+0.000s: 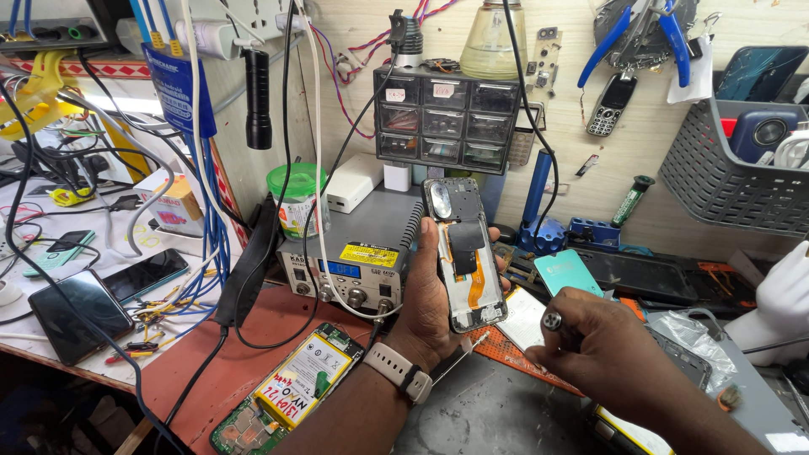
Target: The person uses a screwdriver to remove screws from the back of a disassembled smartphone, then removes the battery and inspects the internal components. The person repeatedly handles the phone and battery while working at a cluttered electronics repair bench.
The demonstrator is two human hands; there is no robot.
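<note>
Left hand point(430, 295) holds an opened phone point(462, 253) upright in a firm grip — right hand point(602, 345) pinches a screwdriver point(552, 321).

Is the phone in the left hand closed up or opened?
Opened. The phone in the left hand has its back cover off: bare frame, black shielding and an orange flex strip show.

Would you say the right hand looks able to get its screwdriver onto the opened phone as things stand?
Probably yes. The left hand holds the opened phone upright with its inner side bare, and the right hand with the screwdriver sits just beside it, nothing between.
</note>
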